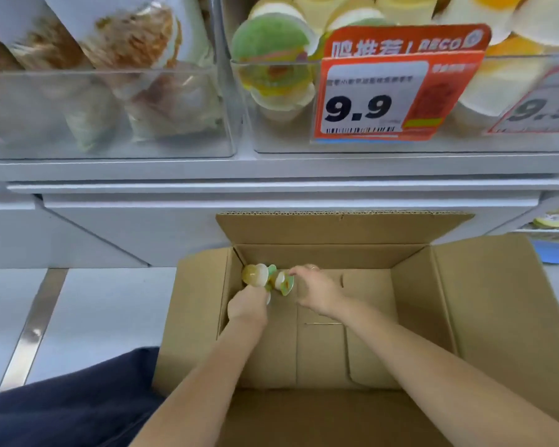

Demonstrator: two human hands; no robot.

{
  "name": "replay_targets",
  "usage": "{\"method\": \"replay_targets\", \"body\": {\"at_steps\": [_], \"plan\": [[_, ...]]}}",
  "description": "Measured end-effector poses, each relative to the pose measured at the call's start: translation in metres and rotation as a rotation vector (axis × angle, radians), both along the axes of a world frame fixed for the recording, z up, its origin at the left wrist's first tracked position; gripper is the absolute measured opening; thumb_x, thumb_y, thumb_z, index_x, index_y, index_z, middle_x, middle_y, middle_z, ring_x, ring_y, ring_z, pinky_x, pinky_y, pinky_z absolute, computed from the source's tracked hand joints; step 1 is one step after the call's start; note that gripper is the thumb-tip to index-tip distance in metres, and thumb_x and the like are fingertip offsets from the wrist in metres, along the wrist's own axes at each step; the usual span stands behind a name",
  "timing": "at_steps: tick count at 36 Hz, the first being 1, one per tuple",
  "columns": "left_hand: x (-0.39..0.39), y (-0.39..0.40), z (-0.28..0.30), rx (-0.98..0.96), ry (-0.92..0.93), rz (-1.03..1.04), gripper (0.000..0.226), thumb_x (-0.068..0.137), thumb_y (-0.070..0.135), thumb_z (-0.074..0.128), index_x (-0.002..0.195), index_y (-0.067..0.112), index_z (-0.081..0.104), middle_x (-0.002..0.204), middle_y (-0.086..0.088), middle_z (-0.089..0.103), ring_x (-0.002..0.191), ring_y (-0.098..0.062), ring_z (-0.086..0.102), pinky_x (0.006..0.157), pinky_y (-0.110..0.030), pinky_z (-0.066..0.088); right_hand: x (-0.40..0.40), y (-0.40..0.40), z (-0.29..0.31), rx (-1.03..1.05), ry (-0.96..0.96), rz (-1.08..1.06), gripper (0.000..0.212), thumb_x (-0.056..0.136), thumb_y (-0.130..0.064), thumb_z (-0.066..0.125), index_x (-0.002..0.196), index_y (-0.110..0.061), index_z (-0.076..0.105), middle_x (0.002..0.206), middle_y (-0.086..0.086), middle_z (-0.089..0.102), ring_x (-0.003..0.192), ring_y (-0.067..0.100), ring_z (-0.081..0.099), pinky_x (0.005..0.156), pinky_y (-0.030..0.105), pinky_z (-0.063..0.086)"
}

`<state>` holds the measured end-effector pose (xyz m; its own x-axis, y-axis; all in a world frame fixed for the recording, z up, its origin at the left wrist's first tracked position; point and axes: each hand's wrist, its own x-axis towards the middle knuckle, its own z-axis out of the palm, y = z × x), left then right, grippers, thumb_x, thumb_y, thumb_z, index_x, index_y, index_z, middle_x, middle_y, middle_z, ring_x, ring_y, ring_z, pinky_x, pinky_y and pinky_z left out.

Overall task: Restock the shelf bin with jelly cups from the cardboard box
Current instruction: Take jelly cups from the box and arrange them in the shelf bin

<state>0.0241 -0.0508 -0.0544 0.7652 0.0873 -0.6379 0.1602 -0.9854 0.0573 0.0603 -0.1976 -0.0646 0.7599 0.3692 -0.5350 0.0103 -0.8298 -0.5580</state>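
Left hand [247, 306], fingers curled around jelly cups [267, 279] in far left corner of cardboard box [497, 317]; right hand [315, 290] pinching green lid rim of the rightmost cup, apparently, grip partly hidden. Likely light, thin-walled, smooth, foil-sealed: best held around cup body, not lid. Shelf bin [433, 146] above, well apart, already holding cups.

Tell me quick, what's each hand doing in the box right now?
Left hand: gripping a jelly cup in the cardboard box.
Right hand: fingers on a second jelly cup; firm grip cannot be told.
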Motion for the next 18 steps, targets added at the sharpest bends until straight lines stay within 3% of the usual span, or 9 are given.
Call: {"method": "replay_targets", "body": {"at_steps": [2,4,9,15,18], "plan": [[-0.004,0.0,-0.021,-0.033,0.031,0.132,0.032,0.093,0.002,0.044,0.124,0.007,0.052,0.124,-0.009,0.058,0.115,-0.024,0.057,0.09,-0.029,0.047,0.004,0.009,-0.025,-0.049,-0.004,0.061,0.061,0.081,-0.011,0.068,0.137,-0.019,0.044,0.138,0.007,0.044,0.125,0.027,0.046,0.098,0.033,0.041],[-0.007,0.001,-0.04,-0.083,0.035,0.25,0.033,0.093,0.005,0.044,0.125,0.005,0.049,0.125,-0.01,0.057,0.115,-0.024,0.057,0.09,-0.027,0.046,0.007,0.015,-0.042,-0.128,-0.033,0.14,0.064,0.083,-0.011,0.066,0.139,-0.018,0.038,0.151,0.004,0.032,0.133,0.029,0.039,0.103,0.039,0.041],[-0.005,-0.007,-0.064,-0.271,-0.124,0.653,0.049,0.089,0.008,0.054,0.134,0.007,0.037,0.117,-0.015,0.059,0.108,-0.031,0.058,0.081,-0.031,0.044,0.01,0.021,-0.063,-0.204,-0.116,0.171,0.075,0.08,0.01,0.053,0.143,-0.024,0.031,0.154,0.002,0.017,0.124,0.032,0.041,0.096,0.04,0.045],[0.005,-0.021,-0.076,-0.273,-0.267,0.912,0.035,0.085,0.015,0.061,0.118,0.007,0.051,0.105,-0.018,0.066,0.1,-0.037,0.061,0.079,-0.036,0.044,0.005,0.02,-0.086,-0.135,-0.043,0.092,0.065,0.088,-0.004,0.051,0.143,-0.033,0.031,0.14,0.01,0.035,0.121,0.034,0.047,0.095,0.039,0.044],[0.006,-0.02,-0.078,-0.296,-0.304,0.912,0.027,0.083,0.009,0.061,0.109,0.007,0.056,0.103,-0.018,0.067,0.099,-0.037,0.061,0.08,-0.037,0.046,0.001,0.019,-0.089,-0.044,-0.03,0.019,0.054,0.087,-0.007,0.054,0.136,-0.027,0.04,0.133,0.01,0.043,0.118,0.032,0.049,0.094,0.038,0.045]]}}
